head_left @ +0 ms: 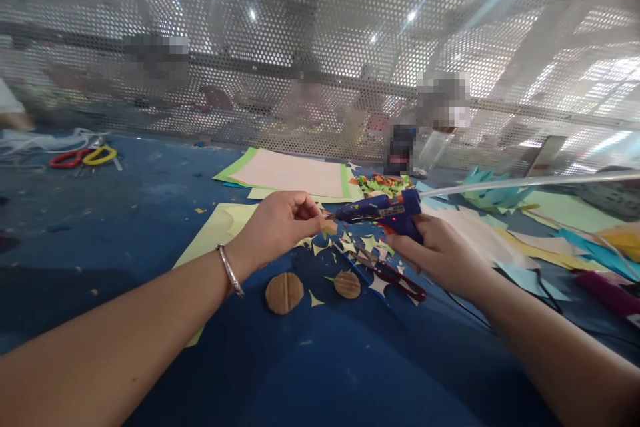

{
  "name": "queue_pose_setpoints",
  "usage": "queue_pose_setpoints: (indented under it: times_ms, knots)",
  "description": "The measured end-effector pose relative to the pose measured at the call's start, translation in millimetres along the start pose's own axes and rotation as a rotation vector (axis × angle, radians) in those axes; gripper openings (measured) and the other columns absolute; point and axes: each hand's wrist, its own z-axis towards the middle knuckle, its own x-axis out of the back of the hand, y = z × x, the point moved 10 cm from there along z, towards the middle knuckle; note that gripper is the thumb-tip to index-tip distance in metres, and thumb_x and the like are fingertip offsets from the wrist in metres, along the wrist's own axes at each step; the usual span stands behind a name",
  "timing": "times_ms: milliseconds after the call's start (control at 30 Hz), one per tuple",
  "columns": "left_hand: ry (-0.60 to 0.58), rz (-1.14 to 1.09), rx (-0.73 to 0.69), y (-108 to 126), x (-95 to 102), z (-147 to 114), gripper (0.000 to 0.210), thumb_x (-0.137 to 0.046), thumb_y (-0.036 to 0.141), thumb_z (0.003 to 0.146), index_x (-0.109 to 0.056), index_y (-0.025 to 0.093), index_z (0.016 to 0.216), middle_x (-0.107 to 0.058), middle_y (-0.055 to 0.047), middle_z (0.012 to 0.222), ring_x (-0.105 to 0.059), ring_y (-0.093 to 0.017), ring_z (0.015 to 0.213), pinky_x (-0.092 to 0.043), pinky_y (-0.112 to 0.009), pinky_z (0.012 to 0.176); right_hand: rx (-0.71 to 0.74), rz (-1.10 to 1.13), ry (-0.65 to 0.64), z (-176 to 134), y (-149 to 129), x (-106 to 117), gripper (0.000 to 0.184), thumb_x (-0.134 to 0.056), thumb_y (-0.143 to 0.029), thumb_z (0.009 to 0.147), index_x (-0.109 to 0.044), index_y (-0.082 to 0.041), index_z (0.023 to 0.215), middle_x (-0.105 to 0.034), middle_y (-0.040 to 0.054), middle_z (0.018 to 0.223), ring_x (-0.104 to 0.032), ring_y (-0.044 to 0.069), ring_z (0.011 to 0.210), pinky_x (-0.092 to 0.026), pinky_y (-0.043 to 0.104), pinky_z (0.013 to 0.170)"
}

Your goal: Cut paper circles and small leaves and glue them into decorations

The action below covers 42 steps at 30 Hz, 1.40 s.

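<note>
My right hand (440, 250) grips a blue glue gun (373, 209) by its handle, a small red light showing on its side. A long whitish glue stick (500, 185) juts from the back. The gun's nozzle points left and comes close to the fingertips of my left hand (285, 223), which pinch a small orange-yellow paper piece (329, 227); the fingers partly hide it. In front of my hands lie a larger cardboard disc (285, 293) and a smaller cardboard disc (347, 285). Beside them are dark-red-handled scissors (395, 277) and star-like paper scraps (316, 298).
Stacked paper sheets (300, 172) lie behind my hands, beside coloured scraps (383, 185). Red-and-yellow scissors (83, 157) rest at the left. More paper (575, 210) and a black cable (467, 307) spread rightward. A perforated metal screen (280, 67) stands along the table's back.
</note>
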Motion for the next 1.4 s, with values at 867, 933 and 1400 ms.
queue_pose_setpoints:
  times_ms: [867,933,1400]
  knots:
    - [-0.035,0.12,-0.002,0,-1.3,-1,0.028,-0.075,0.043,0.078,-0.067,0.017,0.081,-0.069,-0.004,0.076,-0.061,-0.016,0.07,-0.049,-0.028,0.065,-0.007,-0.172,-0.016,0,-4,-4,0.032,-0.045,-0.039,0.085,-0.041,-0.024,0.058,-0.055,0.0011,0.052,-0.05,0.015,0.047,-0.031,0.03,0.05]
    - [-0.037,0.118,-0.002,0,-1.8,0,0.027,-0.075,0.043,0.079,-0.067,0.017,0.081,-0.069,-0.003,0.075,-0.062,-0.016,0.07,-0.049,-0.028,0.065,0.001,-0.178,-0.012,0,-5,-3,0.032,-0.045,-0.039,0.085,-0.041,-0.024,0.058,-0.055,0.0012,0.053,-0.05,0.015,0.047,-0.031,0.03,0.05]
    - [-0.05,0.111,-0.003,-1,-2.7,2,0.024,-0.075,0.04,0.079,-0.067,0.017,0.081,-0.069,-0.002,0.075,-0.062,-0.015,0.07,-0.049,-0.027,0.066,0.026,-0.243,0.008,0,-7,-1,0.032,-0.044,-0.039,0.086,-0.041,-0.023,0.058,-0.052,0.0006,0.054,-0.047,0.014,0.049,-0.029,0.029,0.05]
